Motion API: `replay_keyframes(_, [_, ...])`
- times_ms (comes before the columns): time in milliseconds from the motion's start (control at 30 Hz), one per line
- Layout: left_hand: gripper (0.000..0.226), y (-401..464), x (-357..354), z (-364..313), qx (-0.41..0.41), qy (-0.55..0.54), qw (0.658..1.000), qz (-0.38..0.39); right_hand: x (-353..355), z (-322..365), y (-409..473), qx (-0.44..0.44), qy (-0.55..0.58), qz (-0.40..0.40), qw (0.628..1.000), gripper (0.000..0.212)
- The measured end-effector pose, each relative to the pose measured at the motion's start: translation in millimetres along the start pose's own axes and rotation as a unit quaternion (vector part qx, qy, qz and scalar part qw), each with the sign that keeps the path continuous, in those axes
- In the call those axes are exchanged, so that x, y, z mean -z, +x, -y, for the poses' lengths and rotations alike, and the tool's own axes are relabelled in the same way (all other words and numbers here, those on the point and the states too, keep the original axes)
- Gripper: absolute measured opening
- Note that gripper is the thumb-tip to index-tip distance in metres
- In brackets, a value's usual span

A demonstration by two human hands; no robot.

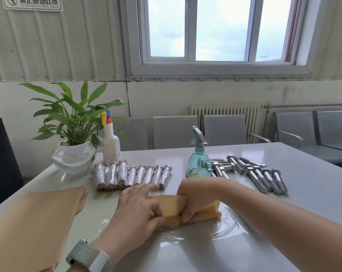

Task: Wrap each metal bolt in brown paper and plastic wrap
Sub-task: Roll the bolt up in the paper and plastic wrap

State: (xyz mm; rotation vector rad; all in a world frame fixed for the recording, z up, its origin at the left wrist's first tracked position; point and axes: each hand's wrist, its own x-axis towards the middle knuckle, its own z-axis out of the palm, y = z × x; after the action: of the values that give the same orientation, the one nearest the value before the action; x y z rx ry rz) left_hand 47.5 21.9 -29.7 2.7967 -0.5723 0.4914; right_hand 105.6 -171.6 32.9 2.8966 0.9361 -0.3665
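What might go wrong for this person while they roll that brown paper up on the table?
1. Both hands, left hand and right hand, grip the brown paper over clear plastic wrap that already looks wrinkled; it may bunch or roll in unevenly.
2. The teal spray bottle stands just beyond the right hand; a reach could tip it.
3. The bare bolts lie loose by the right forearm and might get nudged.

You have tan brown paper [172, 208] at centre, silvery wrapped bolts [132, 174] at eleven o'clock, a teal spray bottle [198, 163] at twelve, grey steel bolts [264, 174] at one, on a pale grey counter [303, 173].
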Motion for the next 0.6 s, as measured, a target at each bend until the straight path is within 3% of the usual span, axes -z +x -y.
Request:
replay_keyframes(367, [0.014, -0.3, 3.7, -3.8, -0.072, 0.053, 0.995, -0.052, -29.6, 6.9, -21.7, 0.001, -0.043, -0.153, 0.987, 0.044])
replay_keyframes(600, [0.012, -0.8, 1.7, -3.0, -0.063, 0.044, 0.996, -0.040, -37.6, 13.0, -29.1, -0.016, -0.037, -0.186, 0.982, 0.020])
